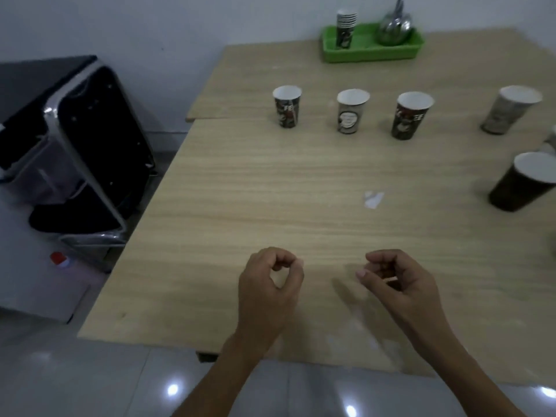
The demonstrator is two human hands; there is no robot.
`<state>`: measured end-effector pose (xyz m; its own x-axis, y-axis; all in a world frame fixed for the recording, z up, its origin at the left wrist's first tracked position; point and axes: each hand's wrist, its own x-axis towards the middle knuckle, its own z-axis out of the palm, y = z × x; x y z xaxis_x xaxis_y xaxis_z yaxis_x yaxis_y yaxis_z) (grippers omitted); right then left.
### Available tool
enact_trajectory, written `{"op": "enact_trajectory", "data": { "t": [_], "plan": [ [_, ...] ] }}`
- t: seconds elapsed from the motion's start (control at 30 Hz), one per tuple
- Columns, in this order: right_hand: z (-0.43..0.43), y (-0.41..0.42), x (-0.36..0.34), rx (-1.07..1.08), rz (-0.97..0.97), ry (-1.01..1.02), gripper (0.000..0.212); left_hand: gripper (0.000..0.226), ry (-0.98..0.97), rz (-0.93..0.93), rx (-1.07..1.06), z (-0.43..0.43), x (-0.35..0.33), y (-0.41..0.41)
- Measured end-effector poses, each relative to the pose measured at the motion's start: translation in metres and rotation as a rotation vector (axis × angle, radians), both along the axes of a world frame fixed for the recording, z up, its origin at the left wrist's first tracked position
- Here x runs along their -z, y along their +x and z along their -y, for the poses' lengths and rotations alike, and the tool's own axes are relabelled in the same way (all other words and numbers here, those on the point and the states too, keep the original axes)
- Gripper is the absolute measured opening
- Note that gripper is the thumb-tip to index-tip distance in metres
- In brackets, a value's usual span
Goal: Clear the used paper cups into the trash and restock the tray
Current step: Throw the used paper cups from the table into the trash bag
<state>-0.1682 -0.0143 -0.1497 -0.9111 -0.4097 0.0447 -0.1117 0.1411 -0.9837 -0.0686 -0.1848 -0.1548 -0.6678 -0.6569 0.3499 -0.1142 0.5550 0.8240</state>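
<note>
Hands first: your left hand (pixel 267 284) hovers over the near edge of the wooden table (pixel 240 191) at lower centre of the frame, fingers curled in with the thumb tip meeting the forefinger in a small ring, gripping nothing. Your right hand (pixel 397 281) is just beside it at lower right, fingers also curled toward the palm with the thumb laid across, and nothing held. Three upright paper cups stand in a row at upper centre: a patterned cup (pixel 287 106), a grey cup (pixel 352 111) and a dark red-banded cup (pixel 412 115), each well apart from your hands. Further right stand a pale cup (pixel 508 109) and, nearer you at the right edge, a dark cup (pixel 520 185). The green tray (pixel 370 54) sits at the far top of the table against the wall, holding a stack of cups (pixel 346 28) at its left end and a shiny metal vessel (pixel 394 28) at its right. A white scrap (pixel 373 200) lies on the table in front of the row. At left of the frame a black, chrome-framed object (pixel 90 139) stands on the floor beside the table; you cannot tell what it is.
</note>
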Motion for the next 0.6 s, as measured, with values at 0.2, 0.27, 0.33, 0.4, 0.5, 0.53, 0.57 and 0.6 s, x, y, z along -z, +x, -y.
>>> {"op": "enact_trajectory", "data": {
  "t": [0.2, 0.27, 0.33, 0.4, 0.5, 0.53, 0.57, 0.6],
  "plan": [
    [-0.041, -0.081, 0.007, 0.164, -0.086, 0.169, 0.024, 0.01, 0.017, 0.031, 0.066, -0.019, -0.004, -0.103],
    [-0.058, -0.103, 0.008, 0.209, -0.106, 0.224, 0.024, 0.009, 0.021, 0.059, 0.094, -0.031, -0.005, -0.134],
    [-0.082, -0.126, 0.01, 0.275, -0.111, 0.239, 0.025, 0.012, 0.043, 0.073, 0.144, -0.048, -0.004, -0.168],
    [-0.104, -0.141, 0.014, 0.335, -0.11, 0.24, 0.025, 0.017, 0.064, 0.089, 0.209, -0.067, -0.004, -0.196],
    [-0.13, -0.154, 0.021, 0.383, -0.131, 0.253, 0.024, 0.024, 0.092, 0.139, 0.31, -0.1, -0.004, -0.233],
    [-0.135, -0.156, 0.024, 0.388, -0.143, 0.266, 0.024, 0.028, 0.099, 0.161, 0.341, -0.111, -0.004, -0.243],
    [-0.138, -0.156, 0.028, 0.388, -0.16, 0.284, 0.025, 0.033, 0.096, 0.185, 0.374, -0.122, -0.004, -0.254],
    [-0.14, -0.155, 0.031, 0.381, -0.189, 0.307, 0.024, 0.04, 0.09, 0.21, 0.41, -0.132, -0.006, -0.263]
  ]
}}
